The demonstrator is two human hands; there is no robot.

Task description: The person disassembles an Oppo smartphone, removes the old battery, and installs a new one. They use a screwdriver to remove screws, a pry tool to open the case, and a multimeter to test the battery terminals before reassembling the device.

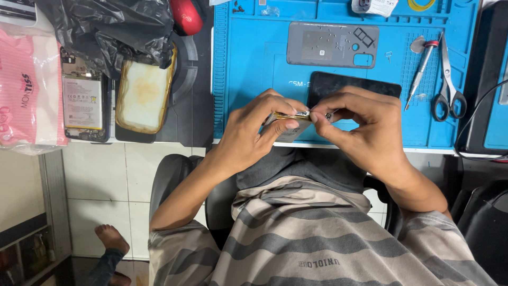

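Two hands meet over the near edge of the blue mat (254,63), both pinched on one small part (296,117). The left hand (253,127) grips it from the left with thumb and bent fingers closed around its end; the right hand (360,122) nips its other end between thumb and forefinger, the remaining fingers curled above. The part is a thin, flat strip, brassy gold along its upper edge with a pale grey face below and a small silvery block near the right fingertips. Most of it is hidden by the fingers, so its full shape cannot be told. It is held just above the mat, in front of a dark phone (353,85) lying flat.

Farther back on the mat lies a grey back cover (332,44) with camera cut-outs, small screws scattered on it. To the right rest a screwdriver (423,66) and scissors (448,85), side by side. Left of the mat, on the tabletop (198,106), sit a yellowed clear case (144,95), an opened phone (83,100) showing its battery, a black bag (111,26) and a pink pack (26,90).
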